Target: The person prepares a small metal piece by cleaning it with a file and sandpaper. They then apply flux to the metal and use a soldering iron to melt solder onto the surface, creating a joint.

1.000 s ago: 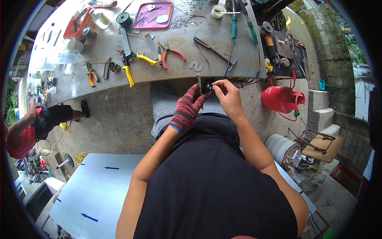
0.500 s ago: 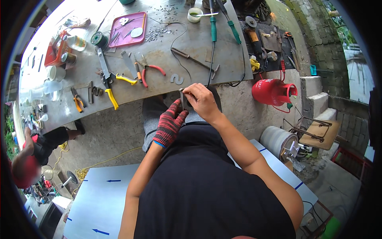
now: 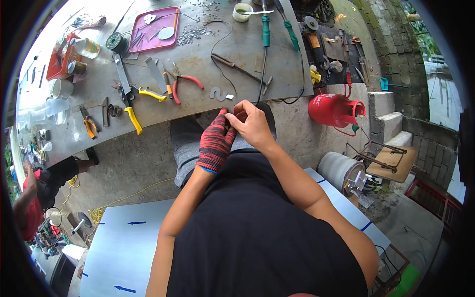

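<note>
My left hand, in a red and black knit glove, and my bare right hand meet in front of my waist at the table's near edge. The gloved fingers are closed, and what lies in them is hidden. My right thumb and index finger pinch close against the left fingertips; I cannot make out the piece between them. Just past the fingertips is a small bright flat piece; whether it lies on the table or is held, I cannot tell. An S-shaped grey metal piece lies beside it on the metal-topped table.
Red-handled pliers, yellow-handled snips, orange-handled pliers and a T-handled rod lie on the table. Further back are a pink tray and a cup. A red gas cylinder is at right. Another person is at left.
A grey metal strip seen between my hands before is now hidden. The small bright piece has come into sight beside the S-shaped piece. My left hand has turned and moved slightly right.
</note>
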Action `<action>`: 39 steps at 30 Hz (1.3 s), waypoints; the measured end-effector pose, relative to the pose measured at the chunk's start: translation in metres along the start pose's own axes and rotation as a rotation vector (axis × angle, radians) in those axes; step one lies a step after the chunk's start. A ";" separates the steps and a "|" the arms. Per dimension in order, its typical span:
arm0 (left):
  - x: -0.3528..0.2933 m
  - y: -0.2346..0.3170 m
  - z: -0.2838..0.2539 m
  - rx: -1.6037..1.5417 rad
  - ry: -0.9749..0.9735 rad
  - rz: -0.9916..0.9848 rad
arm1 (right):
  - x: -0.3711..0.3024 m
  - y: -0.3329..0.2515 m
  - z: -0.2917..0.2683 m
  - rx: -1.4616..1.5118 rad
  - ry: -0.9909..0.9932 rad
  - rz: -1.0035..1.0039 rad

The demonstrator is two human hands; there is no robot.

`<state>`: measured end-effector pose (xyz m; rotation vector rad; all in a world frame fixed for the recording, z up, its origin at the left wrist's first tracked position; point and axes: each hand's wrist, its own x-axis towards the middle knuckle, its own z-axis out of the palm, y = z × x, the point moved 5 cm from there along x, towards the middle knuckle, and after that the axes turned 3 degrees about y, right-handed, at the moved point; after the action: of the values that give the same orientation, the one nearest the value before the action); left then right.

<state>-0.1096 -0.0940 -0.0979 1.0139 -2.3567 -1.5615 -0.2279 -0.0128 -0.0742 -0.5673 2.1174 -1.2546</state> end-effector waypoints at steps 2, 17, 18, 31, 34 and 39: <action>0.001 0.003 0.004 -0.039 -0.010 0.007 | 0.001 0.002 -0.003 -0.076 0.070 -0.017; 0.059 -0.040 -0.010 0.744 0.044 0.400 | 0.001 0.038 -0.026 0.119 0.279 -0.039; 0.059 -0.041 -0.009 0.742 0.053 0.409 | -0.001 0.042 -0.024 0.103 0.286 -0.029; 0.062 -0.032 -0.024 0.141 0.189 0.109 | 0.019 0.023 0.006 -0.214 0.273 -0.048; 0.048 -0.013 -0.023 -0.232 0.116 -0.118 | 0.019 0.010 0.018 -0.303 0.254 -0.143; 0.056 -0.037 -0.006 -0.339 0.132 -0.191 | 0.014 0.005 0.035 -0.288 0.149 -0.215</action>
<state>-0.1325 -0.1410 -0.1408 1.2409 -1.8706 -1.8173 -0.2149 -0.0411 -0.0958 -0.8685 2.4359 -1.1401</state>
